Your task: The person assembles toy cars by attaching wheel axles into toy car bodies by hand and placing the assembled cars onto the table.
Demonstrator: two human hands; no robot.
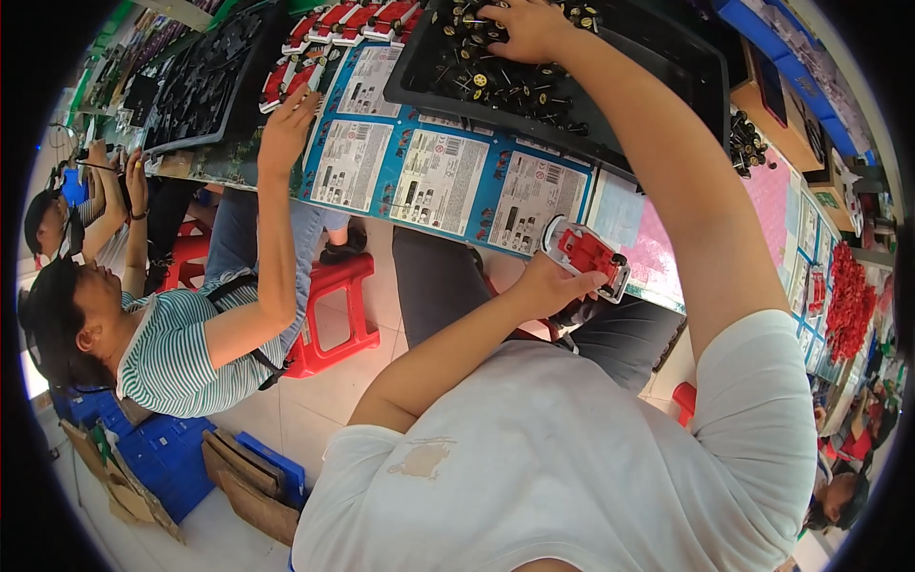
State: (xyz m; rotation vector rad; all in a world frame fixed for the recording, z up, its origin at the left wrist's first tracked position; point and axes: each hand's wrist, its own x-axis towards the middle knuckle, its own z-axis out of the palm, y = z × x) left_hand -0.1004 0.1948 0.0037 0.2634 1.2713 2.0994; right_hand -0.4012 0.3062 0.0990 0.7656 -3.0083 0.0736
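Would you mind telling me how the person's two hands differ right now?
The left hand is drawn back near the table edge, gripping a red and white toy car; the right hand is stretched far forward into the black tray, fingers spread over small black axle parts. Both are bare.

A long counter [629, 205] is running across the top. A big black tray [658, 67] full of small black wheels [477, 81] is sitting on it. Blue and white printed cards [434, 176] are lying side by side along the near edge. Red toy cars [357, 19] are lying in a row at the far side. Another black tray [205, 81] is lying to the left. A pink sheet [767, 205] is lying to the right.
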